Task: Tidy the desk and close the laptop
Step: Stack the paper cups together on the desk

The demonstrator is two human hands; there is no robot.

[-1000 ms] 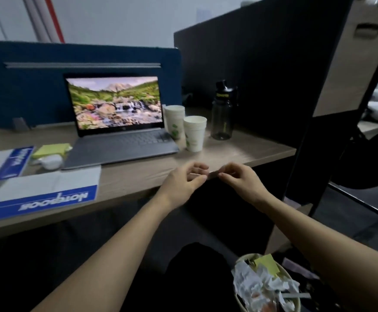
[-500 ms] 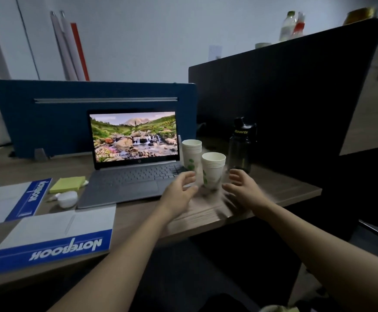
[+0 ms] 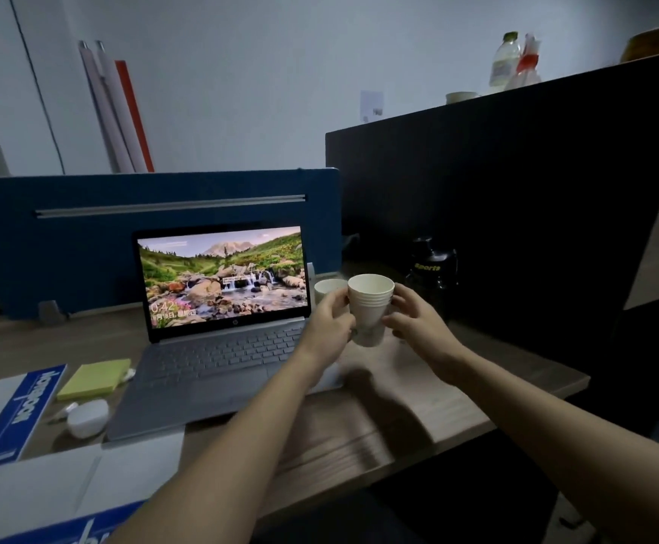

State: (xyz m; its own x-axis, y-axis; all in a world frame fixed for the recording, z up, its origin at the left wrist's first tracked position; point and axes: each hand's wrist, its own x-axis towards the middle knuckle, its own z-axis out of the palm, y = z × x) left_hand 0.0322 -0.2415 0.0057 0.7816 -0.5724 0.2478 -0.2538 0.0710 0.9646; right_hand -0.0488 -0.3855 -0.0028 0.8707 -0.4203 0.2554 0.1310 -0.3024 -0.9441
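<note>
A stack of white paper cups [image 3: 370, 308] is lifted off the wooden desk [image 3: 429, 406], tilted toward me. My left hand [image 3: 329, 321] grips its left side and my right hand [image 3: 418, 318] grips its right side. A second paper cup [image 3: 327, 289] stands behind my left hand, next to the laptop. The silver laptop [image 3: 218, 347] is open at the desk's middle, its screen showing a mountain stream. Left of it lie a yellow sticky-note pad [image 3: 94, 378], a white earbud case [image 3: 87, 418] and two blue-and-white notebooks [image 3: 10, 414], [image 3: 61, 492].
A dark sports bottle [image 3: 433, 274] stands behind my right hand against the black partition [image 3: 496, 190]. A blue divider [image 3: 84, 237] runs behind the laptop. The desk's right edge drops off near my right forearm. Bottles [image 3: 506, 62] sit atop the black partition.
My hands came up from the desk's front edge, closed round the nearer cup stack and lifted it off the desk. My view rose from the bin below to the desk.
</note>
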